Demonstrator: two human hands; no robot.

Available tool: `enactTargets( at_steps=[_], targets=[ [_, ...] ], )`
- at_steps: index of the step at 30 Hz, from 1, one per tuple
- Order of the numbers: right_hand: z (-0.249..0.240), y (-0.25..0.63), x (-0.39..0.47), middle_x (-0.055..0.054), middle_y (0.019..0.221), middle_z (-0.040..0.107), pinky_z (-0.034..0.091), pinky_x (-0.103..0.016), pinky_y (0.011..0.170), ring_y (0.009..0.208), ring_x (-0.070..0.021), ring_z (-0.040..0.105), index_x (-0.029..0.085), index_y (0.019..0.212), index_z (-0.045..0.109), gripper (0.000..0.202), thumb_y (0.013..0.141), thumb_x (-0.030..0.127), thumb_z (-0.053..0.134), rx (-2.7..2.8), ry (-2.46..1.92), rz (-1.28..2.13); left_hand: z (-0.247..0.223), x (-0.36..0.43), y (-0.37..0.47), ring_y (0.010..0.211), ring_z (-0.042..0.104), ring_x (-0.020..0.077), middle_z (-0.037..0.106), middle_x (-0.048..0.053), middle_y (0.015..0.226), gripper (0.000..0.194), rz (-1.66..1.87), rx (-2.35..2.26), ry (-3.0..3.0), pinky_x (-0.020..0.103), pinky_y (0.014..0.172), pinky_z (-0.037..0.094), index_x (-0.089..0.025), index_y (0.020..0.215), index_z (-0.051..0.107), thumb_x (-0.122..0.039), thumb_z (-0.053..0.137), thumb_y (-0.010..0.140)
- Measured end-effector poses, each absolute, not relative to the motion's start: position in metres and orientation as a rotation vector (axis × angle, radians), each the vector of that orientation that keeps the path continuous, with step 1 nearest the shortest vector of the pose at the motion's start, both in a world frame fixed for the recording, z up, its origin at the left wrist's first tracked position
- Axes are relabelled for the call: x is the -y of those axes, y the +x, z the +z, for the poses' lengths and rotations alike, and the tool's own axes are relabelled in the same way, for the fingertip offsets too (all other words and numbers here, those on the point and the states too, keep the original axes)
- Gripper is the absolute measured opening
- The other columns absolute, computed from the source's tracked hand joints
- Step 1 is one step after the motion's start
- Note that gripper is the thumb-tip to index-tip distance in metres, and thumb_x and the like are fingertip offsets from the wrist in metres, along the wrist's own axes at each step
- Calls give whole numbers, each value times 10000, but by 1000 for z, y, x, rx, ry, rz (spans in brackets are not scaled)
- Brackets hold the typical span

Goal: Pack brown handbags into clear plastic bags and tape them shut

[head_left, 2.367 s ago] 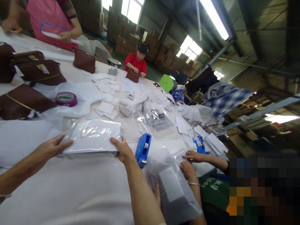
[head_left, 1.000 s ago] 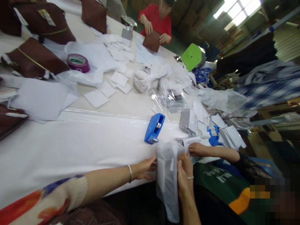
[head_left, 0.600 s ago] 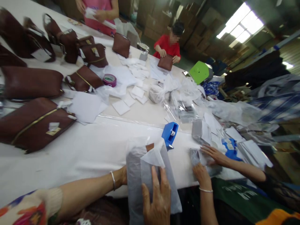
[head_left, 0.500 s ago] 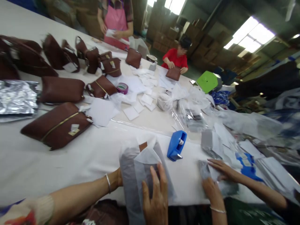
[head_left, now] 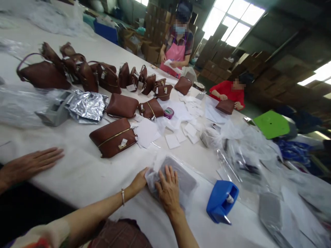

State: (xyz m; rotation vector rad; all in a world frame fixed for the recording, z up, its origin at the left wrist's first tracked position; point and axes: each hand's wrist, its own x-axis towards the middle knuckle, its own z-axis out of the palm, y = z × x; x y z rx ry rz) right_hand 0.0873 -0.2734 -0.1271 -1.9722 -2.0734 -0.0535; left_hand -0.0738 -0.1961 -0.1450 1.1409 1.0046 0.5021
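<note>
Shifted farther onto the table [head_left: 124, 175], the wrapped packet [head_left: 188, 181] now lies flat and supported, left hand [head_left: 139, 180] pinching its left edge, right hand [head_left: 169, 188] spread unclamped on top.

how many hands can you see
7: your left hand at the edge of the wrapped package, right hand on it; one hand far left; two hands by the pink apron; two more on the bag before the red shirt. Others may be hidden.

The packet [head_left: 187, 179] is grey, the bags [head_left: 113, 137] brown, the tape holder [head_left: 219, 201] blue, the far apron [head_left: 175, 55] pink.
</note>
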Motion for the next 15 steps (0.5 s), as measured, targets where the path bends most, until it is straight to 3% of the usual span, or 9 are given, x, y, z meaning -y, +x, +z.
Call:
enactTargets(
  at_steps=[4,6,10,12,15],
  targets=[
    [-130,88,282,-73,1511,463,258,-560,1168,1444,-306,328,300,1313,605,382,932,328,592,2141,-1869,-18,-153,173,-114,1005,659,270,624,174,1181,501,546,-1169,1127,428,825,572,-96,1230,535,-490,432,939],
    [-125,94,282,-85,1509,463,259,-542,1174,1442,-284,335,266,1356,567,399,961,312,541,2125,-1830,-51,-144,163,-119,1115,619,292,587,184,1264,545,597,-1222,1167,461,924,537,-108,1260,523,-525,432,921],
    [-127,109,281,-154,1552,379,234,-579,1164,1464,-312,282,190,1444,469,474,987,317,485,1969,-1950,-230,-109,157,-89,1441,315,294,414,125,1520,573,730,-1066,1661,482,1222,210,-189,1401,477,-496,523,920],
    [-135,111,281,-170,1541,391,227,-592,1158,1467,-322,269,176,1458,450,498,995,360,461,1913,-2008,-272,-97,161,-64,1493,206,301,362,99,1567,566,654,-797,2057,512,1246,43,-217,1445,456,-481,518,948],
    [-143,109,282,-156,1523,426,210,-591,1167,1470,-311,265,184,1464,447,491,1007,359,413,1886,-2034,-197,-100,169,-34,1500,189,314,369,107,1563,596,409,-596,2306,560,1224,-62,-225,1468,433,-498,537,948]
  ],
)
